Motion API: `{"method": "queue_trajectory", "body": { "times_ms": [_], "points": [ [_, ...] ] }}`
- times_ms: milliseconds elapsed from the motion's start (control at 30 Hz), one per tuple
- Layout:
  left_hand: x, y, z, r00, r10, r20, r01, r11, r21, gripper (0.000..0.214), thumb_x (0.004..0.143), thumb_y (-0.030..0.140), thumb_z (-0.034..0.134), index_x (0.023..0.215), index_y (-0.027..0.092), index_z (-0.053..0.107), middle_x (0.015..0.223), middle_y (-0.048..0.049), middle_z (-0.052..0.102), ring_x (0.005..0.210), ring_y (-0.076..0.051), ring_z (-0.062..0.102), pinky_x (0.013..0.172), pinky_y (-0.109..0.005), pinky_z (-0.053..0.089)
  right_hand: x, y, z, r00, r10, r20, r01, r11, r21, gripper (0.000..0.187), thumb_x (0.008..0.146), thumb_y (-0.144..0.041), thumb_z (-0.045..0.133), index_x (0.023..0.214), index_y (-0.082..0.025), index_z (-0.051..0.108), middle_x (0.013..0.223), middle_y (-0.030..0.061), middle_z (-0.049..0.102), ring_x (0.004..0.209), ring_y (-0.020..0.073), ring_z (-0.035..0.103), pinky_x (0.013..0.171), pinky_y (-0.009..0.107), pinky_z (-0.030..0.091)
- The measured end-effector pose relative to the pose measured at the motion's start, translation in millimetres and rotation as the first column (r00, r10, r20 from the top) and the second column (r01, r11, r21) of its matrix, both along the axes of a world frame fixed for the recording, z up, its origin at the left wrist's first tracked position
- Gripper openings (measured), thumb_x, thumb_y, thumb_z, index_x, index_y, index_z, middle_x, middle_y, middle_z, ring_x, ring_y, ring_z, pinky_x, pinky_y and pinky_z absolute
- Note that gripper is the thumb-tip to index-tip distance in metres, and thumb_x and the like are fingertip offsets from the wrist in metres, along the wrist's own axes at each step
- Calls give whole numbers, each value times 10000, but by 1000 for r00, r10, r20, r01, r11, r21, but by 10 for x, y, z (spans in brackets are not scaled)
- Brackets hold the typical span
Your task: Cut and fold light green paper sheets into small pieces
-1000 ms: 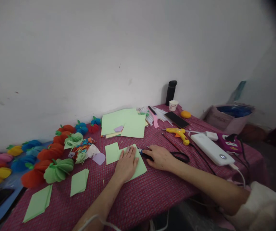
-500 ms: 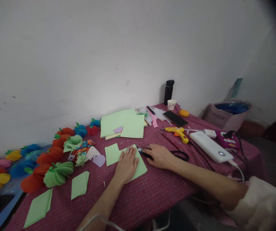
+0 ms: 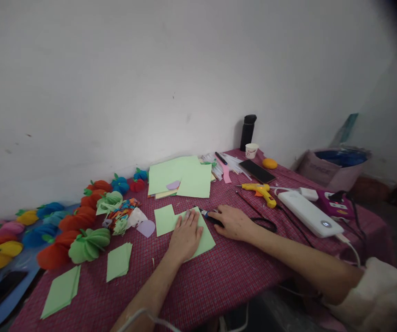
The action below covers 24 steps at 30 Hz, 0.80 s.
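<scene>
My left hand lies flat with fingers stretched out, pressing on a light green paper sheet. A smaller green paper piece touches that sheet on its left. Just right of the sheet, my right hand curls over a slim dark tool with a bluish front part. Its tip points at the paper's upper edge, and its kind is not clear because the fingers cover much of it. A black loop shows behind the right wrist; whether it belongs to the tool I cannot tell.
Green paper stacks and colourful paper pumpkins lie left, near paper scraps. Larger green sheets lie behind. At right are a yellow glue gun, phone, white power bank, purple socket, paper cup and black bottle.
The whole view has shifted slightly, so things appear a little further right. Both hands keep nearly the same place on the paper and the tool.
</scene>
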<state>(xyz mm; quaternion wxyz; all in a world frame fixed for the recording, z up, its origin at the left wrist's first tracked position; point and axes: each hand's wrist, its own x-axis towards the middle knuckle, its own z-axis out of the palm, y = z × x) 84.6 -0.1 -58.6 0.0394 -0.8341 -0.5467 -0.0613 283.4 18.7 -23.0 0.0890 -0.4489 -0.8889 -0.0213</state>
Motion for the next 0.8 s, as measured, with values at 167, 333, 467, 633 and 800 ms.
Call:
{"method": "queue_trajectory", "body": {
  "times_ms": [167, 333, 467, 633, 800],
  "points": [
    [-2, 5, -10, 1000, 4, 5, -4, 1000, 4, 515, 894, 407, 168, 1354, 185, 230, 1421, -45, 239, 1310, -177, 171, 1057, -422, 172, -40, 14, 15, 1000, 4, 10, -5, 1000, 8, 383, 805, -351, 427, 1173, -262, 487, 893, 78, 537, 851, 212, 500, 704, 303, 366],
    [-8, -3, -14, 1000, -7, 8, 6, 1000, 16, 512, 895, 401, 173, 1358, 187, 215, 1423, -42, 236, 1312, -171, 163, 1058, -416, 172, -47, 22, 26, 1000, 15, 4, -15, 1000, 18, 393, 804, -340, 421, 1187, -268, 476, 890, 77, 538, 841, 210, 499, 694, 301, 364],
    [-9, -7, -17, 1000, 4, 5, -4, 1000, 7, 515, 895, 403, 167, 1354, 178, 227, 1419, -47, 246, 1312, -179, 161, 1059, -420, 170, 63, 5, 31, 1000, -19, -1, 19, 1000, 25, 392, 804, -323, 423, 1185, -255, 484, 878, 77, 537, 839, 206, 497, 702, 297, 362],
    [-3, -6, -18, 1000, 3, 24, -3, 1000, -2, 513, 896, 402, 156, 1352, 181, 235, 1413, -47, 263, 1313, -185, 158, 1059, -428, 161, 242, -35, 126, 996, -86, -3, 87, 996, 29, 398, 806, -359, 428, 1184, -254, 491, 882, 74, 536, 849, 203, 499, 714, 295, 364],
    [-7, -23, 15, 997, 0, 75, 1, 1000, -16, 507, 895, 409, 159, 1356, 208, 224, 1419, -35, 248, 1315, -185, 150, 1058, -425, 157, 241, -171, 154, 990, -136, -26, 137, 990, 30, 407, 797, -367, 433, 1186, -259, 484, 884, 69, 537, 841, 201, 509, 696, 288, 374]
  ]
}}
